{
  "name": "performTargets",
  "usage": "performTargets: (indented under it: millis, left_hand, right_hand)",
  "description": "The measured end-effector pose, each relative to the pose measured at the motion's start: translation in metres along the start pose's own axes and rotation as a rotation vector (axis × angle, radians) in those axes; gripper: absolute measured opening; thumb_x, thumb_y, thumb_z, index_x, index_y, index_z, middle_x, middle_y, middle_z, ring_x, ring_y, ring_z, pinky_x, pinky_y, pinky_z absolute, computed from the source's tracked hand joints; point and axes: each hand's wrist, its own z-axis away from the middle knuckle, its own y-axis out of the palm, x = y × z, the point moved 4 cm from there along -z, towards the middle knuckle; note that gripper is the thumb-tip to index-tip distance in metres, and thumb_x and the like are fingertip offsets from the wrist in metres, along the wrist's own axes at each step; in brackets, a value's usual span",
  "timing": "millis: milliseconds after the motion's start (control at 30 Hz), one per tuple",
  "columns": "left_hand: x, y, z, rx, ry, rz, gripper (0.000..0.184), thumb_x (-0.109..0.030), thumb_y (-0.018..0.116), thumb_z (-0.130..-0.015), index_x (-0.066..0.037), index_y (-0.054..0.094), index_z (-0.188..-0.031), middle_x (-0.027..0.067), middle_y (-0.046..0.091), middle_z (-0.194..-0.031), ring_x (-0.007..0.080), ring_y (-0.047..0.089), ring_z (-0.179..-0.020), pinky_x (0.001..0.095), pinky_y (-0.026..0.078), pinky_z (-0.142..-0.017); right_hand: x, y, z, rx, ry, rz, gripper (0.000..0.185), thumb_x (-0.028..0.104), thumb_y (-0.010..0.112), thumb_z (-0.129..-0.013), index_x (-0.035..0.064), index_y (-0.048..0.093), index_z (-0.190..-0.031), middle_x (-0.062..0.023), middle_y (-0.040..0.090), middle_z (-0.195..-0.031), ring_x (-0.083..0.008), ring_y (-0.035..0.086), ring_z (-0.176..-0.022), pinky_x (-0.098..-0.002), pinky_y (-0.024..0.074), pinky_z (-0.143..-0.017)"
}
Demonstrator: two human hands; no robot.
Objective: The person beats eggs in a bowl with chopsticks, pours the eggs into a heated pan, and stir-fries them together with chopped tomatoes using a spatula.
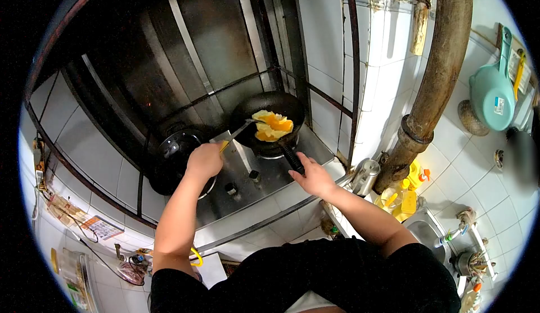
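Observation:
A black wok (244, 109) sits on the right burner of the steel stove, with yellow and pale cooked egg (273, 125) inside. My left hand (205, 160) is closed around the yellow handle of a spatula (241, 129), whose metal end reaches the egg's left edge. At the wok's black handle (293, 160), my right hand (313, 176) has its thumb and fingers on either side of the grip.
On the left burner is a dark pot with a glass lid (179, 144). A metal rail (247, 231) runs along the front. To the right stand a steel kettle (365, 177), yellow bottles (406, 200), a thick pipe (433, 82) and a sink (424, 228).

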Motion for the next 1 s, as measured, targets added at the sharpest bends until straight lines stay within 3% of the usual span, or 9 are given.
performTargets:
  millis: [100,300,667,700,767,800,900,933,1000]
  left_hand:
    - [0.010,0.008,0.006,-0.118,0.024,0.058,0.039,-0.008,0.052,-0.076,-0.005,0.057,-0.114,0.0206,0.063,-0.095,0.0352,0.061,-0.089,0.0442,0.049,-0.078]
    - [0.011,0.023,0.010,-0.077,0.004,0.026,0.041,-0.015,0.056,-0.080,-0.007,0.053,-0.119,0.0190,0.063,-0.095,0.0357,0.060,-0.090,0.0450,0.048,-0.080]
    - [0.038,0.037,-0.041,-0.019,-0.055,0.046,0.029,-0.003,0.047,-0.078,0.003,0.061,-0.103,0.0245,0.062,-0.097,0.0380,0.060,-0.094,0.0436,0.047,-0.084]
    - [0.053,0.048,-0.060,0.033,-0.021,-0.061,0.031,-0.009,0.047,-0.083,0.000,0.056,-0.112,0.0211,0.064,-0.095,0.0334,0.064,-0.083,0.0421,0.053,-0.071]
    - [0.055,0.036,-0.072,0.314,-0.358,0.408,0.027,-0.009,0.044,-0.087,0.000,0.056,-0.109,0.0203,0.065,-0.085,0.0287,0.066,-0.067,0.0375,0.055,-0.054]
    - [0.066,0.043,-0.084,0.320,-0.388,0.494,0.024,-0.009,0.042,-0.089,0.001,0.057,-0.105,0.0175,0.064,-0.076,0.0227,0.064,-0.056,0.0311,0.052,-0.043]
    - [0.079,0.055,-0.101,0.471,-0.428,0.637,0.023,-0.012,0.042,-0.091,0.000,0.058,-0.102,0.0149,0.064,-0.074,0.0206,0.061,-0.053,0.0303,0.051,-0.042]
    - [0.078,0.058,-0.102,0.492,-0.485,0.727,0.021,-0.015,0.045,-0.091,-0.001,0.059,-0.099,0.0108,0.062,-0.070,0.0150,0.057,-0.049,0.0260,0.047,-0.039]
    - [0.070,0.074,-0.107,0.521,-0.419,0.882,0.020,-0.011,0.046,-0.089,0.001,0.059,-0.095,0.0102,0.061,-0.070,0.0140,0.055,-0.049,0.0247,0.046,-0.040]
  right_hand:
    - [0.003,0.000,-0.001,-0.026,-0.056,0.062,0.067,0.035,0.059,-0.084,-0.0011,0.032,-0.133,-0.0282,0.056,-0.103,-0.0417,0.058,-0.091,-0.0445,0.0484,-0.078]
    - [0.027,-0.012,-0.008,0.093,-0.050,0.354,0.061,0.029,0.059,-0.081,0.0012,0.037,-0.131,-0.0238,0.059,-0.098,-0.0367,0.062,-0.083,-0.0424,0.0511,-0.072]
    - [0.026,-0.002,-0.018,0.110,-0.140,0.555,0.050,0.010,0.049,-0.078,-0.0024,0.044,-0.127,-0.0160,0.065,-0.086,-0.0300,0.064,-0.077,-0.0390,0.0523,-0.065]
    - [0.026,-0.001,-0.019,0.125,-0.143,0.569,0.050,0.009,0.049,-0.079,-0.0026,0.044,-0.127,-0.0159,0.065,-0.086,-0.0297,0.064,-0.077,-0.0385,0.0524,-0.065]
    - [0.025,-0.001,-0.021,0.148,-0.145,0.585,0.049,0.008,0.048,-0.079,-0.0030,0.044,-0.127,-0.0156,0.065,-0.087,-0.0291,0.064,-0.077,-0.0376,0.0526,-0.064]
    - [0.026,-0.003,-0.021,0.155,-0.143,0.586,0.049,0.008,0.048,-0.079,-0.0032,0.044,-0.127,-0.0155,0.065,-0.087,-0.0288,0.065,-0.078,-0.0372,0.0527,-0.064]
    - [0.019,0.001,-0.023,0.173,-0.135,0.571,0.053,0.015,0.051,-0.080,-0.0011,0.041,-0.129,-0.0168,0.062,-0.088,-0.0298,0.063,-0.077,-0.0389,0.0517,-0.065]
    - [0.016,0.002,-0.024,0.179,-0.132,0.562,0.056,0.019,0.053,-0.080,0.0000,0.040,-0.131,-0.0176,0.061,-0.089,-0.0305,0.062,-0.076,-0.0399,0.0512,-0.065]
    - [0.013,0.001,-0.024,0.176,-0.129,0.539,0.056,0.019,0.053,-0.080,0.0001,0.040,-0.131,-0.0173,0.061,-0.089,-0.0306,0.062,-0.075,-0.0401,0.0511,-0.065]
